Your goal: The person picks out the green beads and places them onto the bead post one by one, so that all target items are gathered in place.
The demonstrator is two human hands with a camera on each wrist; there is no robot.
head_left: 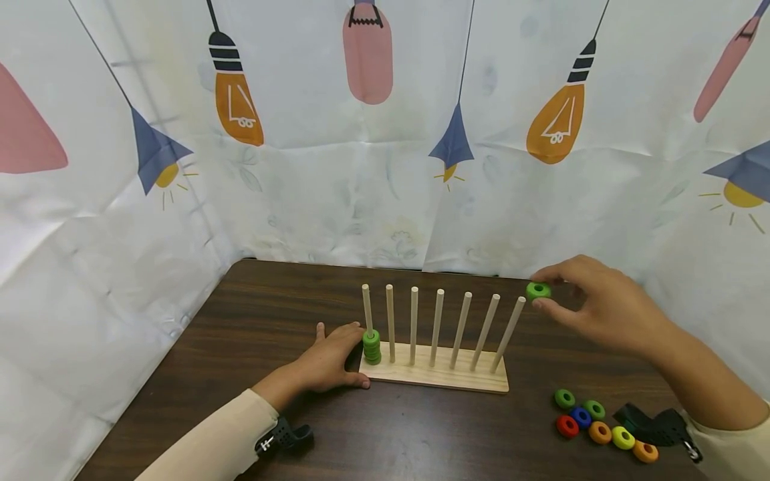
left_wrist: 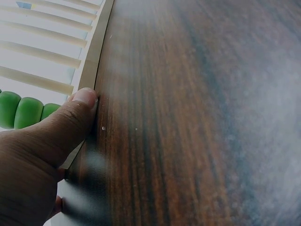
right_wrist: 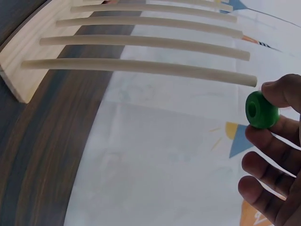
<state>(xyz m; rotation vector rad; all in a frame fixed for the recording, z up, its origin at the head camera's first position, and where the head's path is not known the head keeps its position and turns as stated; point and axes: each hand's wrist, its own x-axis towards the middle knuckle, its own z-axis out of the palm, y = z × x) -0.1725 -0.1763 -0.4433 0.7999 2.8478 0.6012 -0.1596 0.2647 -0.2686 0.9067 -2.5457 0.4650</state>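
A wooden peg board (head_left: pixel 433 376) with a row of several upright pegs stands on the table. Several green beads (head_left: pixel 371 349) are stacked on its leftmost peg. At the board's left end, my left hand (head_left: pixel 327 361) grips the base, its thumb (left_wrist: pixel 77 110) against the front edge and its fingers toward the back. My right hand (head_left: pixel 601 307) pinches one green bead (right_wrist: pixel 261 111) between thumb and fingertips, the other fingers spread loosely. This bead is beside the tip of the rightmost peg (right_wrist: pixel 141 67), apart from it, with its hole visible.
Loose beads lie on the dark wooden table (head_left: pixel 457 434) at the front right, below my right forearm: green beads (head_left: pixel 564 399), a blue bead (head_left: pixel 581 417), a red bead (head_left: pixel 567 426), orange beads (head_left: pixel 599 432) and a yellow bead (head_left: pixel 623 437). A lamp-patterned curtain (head_left: pixel 313 200) hangs behind the table.
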